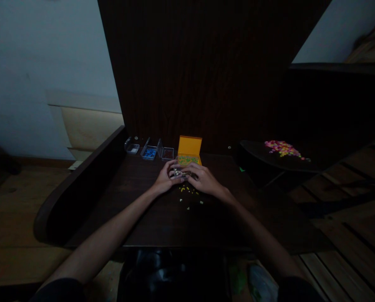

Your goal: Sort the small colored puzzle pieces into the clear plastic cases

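Observation:
My left hand and my right hand meet at the middle of a dark wooden table. Both curl around a small clear plastic box with tiny pieces inside. Right behind it stands an open yellow box, lid upright, filled with small greenish bits. Several tiny yellow-green beads lie scattered on the table just below my hands.
Three small clear boxes stand in a row at the back left: one with white contents, one with blue beads, one dark. A pile of mixed coloured beads lies on a dark tray at right. A raised rim borders the table's left side.

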The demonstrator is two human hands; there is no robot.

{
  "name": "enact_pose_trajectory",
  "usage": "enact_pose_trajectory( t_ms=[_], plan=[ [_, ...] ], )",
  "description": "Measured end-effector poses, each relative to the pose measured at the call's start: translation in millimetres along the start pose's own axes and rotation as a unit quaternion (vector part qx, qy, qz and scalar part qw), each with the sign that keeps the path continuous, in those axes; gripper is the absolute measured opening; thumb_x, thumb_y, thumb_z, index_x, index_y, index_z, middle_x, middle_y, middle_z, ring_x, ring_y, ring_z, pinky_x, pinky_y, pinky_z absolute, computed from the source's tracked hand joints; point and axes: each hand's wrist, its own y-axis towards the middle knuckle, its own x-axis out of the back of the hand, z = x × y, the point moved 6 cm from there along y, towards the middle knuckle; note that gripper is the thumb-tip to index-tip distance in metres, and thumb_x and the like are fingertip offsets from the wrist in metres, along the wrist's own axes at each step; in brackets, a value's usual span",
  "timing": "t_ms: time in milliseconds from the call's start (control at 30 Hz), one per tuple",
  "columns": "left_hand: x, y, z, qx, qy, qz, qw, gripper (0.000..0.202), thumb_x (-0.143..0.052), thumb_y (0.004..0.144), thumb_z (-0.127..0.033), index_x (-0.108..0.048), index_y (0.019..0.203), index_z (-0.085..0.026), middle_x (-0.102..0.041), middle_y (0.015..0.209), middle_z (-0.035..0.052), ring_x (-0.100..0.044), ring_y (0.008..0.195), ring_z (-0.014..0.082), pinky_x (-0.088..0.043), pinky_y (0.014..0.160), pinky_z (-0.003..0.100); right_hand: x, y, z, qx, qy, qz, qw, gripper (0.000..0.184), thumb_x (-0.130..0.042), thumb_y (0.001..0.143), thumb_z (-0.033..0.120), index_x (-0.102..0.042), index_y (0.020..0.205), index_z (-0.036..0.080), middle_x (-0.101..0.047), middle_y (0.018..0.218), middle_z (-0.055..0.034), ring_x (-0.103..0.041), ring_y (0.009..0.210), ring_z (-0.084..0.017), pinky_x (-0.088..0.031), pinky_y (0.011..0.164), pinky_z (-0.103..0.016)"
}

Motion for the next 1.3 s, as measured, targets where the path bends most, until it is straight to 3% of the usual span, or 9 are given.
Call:
enact_pose_trajectory(
  t_ms=[100,200,333,567,800,1033,1133,1300],
  plan=[
    [3.6,1.9,-0.7,-0.004,0.004,-0.010,1.000,0.080,-0.085,0.050,-0.006,-0.047,0.119,-0.023,-0.053,0.121,0.0062,-0.060,0.105,0.0196,-0.048,0.099,0.048,10.0,-18.7,-3.7,-0.007,0.011,0.004,1.000,0.020,-0.056,0.087,0.018,-0.068,0.102,0.019,-0.065,0.099,-0.0070,-0.062,0.084,-0.017,-0.052,0.076,-0.032],
    [6.7,3.1,-0.3,-0.004,0.009,-0.019,1.000,0.080,-0.084,0.051,-0.006,-0.047,0.119,-0.023,-0.053,0.121,0.0059,-0.061,0.102,0.0180,-0.047,0.100,0.049,9.9,-43.4,-10.8,-0.031,0.009,0.063,0.997,0.019,-0.061,0.086,0.025,-0.069,0.102,0.019,-0.064,0.095,-0.0058,-0.060,0.074,-0.014,-0.050,0.069,-0.028],
    [9.1,3.6,0.1,-0.005,0.011,-0.020,1.000,0.079,-0.084,0.052,-0.006,-0.047,0.120,-0.023,-0.052,0.123,0.0066,-0.061,0.101,0.0177,-0.046,0.101,0.051,1.0,-75.5,-19.6,-0.055,-0.025,0.131,0.990,0.026,-0.066,0.084,0.035,-0.070,0.106,0.021,-0.064,0.101,-0.0065,-0.062,0.081,-0.016,-0.050,0.072,-0.028],
    [13.0,3.6,-0.8,0.000,0.022,-0.032,0.999,0.079,-0.083,0.052,-0.005,-0.047,0.120,-0.023,-0.053,0.123,0.0067,-0.061,0.101,0.0179,-0.045,0.101,0.052,-10.1,-93.8,-21.8,-0.052,-0.024,0.113,0.992,0.017,-0.061,0.089,0.030,-0.072,0.097,0.020,-0.064,0.099,-0.0063,-0.063,0.084,-0.015,-0.050,0.073,-0.026],
    [12.1,3.3,-3.2,-0.004,0.016,-0.032,0.999,0.079,-0.084,0.052,-0.005,-0.046,0.119,-0.023,-0.052,0.123,0.0068,-0.061,0.101,0.0175,-0.047,0.100,0.050,-14.1,-84.9,-19.0,-0.022,-0.020,0.066,0.997,0.020,-0.055,0.093,0.027,-0.073,0.093,0.019,-0.065,0.093,-0.0066,-0.063,0.083,-0.015,-0.050,0.073,-0.026],
    [5.3,0.4,-3.9,-0.007,0.020,-0.013,1.000,0.079,-0.084,0.052,-0.007,-0.047,0.119,-0.024,-0.052,0.123,0.0065,-0.059,0.107,0.0196,-0.047,0.100,0.048,6.7,-40.6,-17.1,-0.057,-0.015,-0.033,0.998,0.023,-0.056,0.092,0.031,-0.074,0.096,0.018,-0.069,0.084,-0.0064,-0.064,0.075,-0.016,-0.051,0.069,-0.027],
    [0.9,-1.1,-2.3,-0.002,0.015,0.004,1.000,0.079,-0.084,0.052,-0.006,-0.047,0.120,-0.024,-0.052,0.122,0.0061,-0.060,0.107,0.0200,-0.047,0.100,0.048,4.9,-17.4,-23.0,-0.074,-0.006,-0.036,0.997,0.020,-0.058,0.091,0.029,-0.075,0.097,0.021,-0.075,0.091,-0.0050,-0.068,0.081,-0.017,-0.052,0.076,-0.029],
    [-4.2,-3.0,0.1,0.005,0.009,0.021,1.000,0.079,-0.084,0.052,-0.006,-0.048,0.120,-0.023,-0.053,0.121,0.0063,-0.061,0.104,0.0194,-0.049,0.097,0.046,-8.1,10.3,-29.5,-0.087,-0.037,0.013,0.995,0.020,-0.060,0.090,0.028,-0.076,0.102,0.025,-0.075,0.101,-0.0035,-0.071,0.092,-0.020,-0.053,0.082,-0.030]
  ],
)
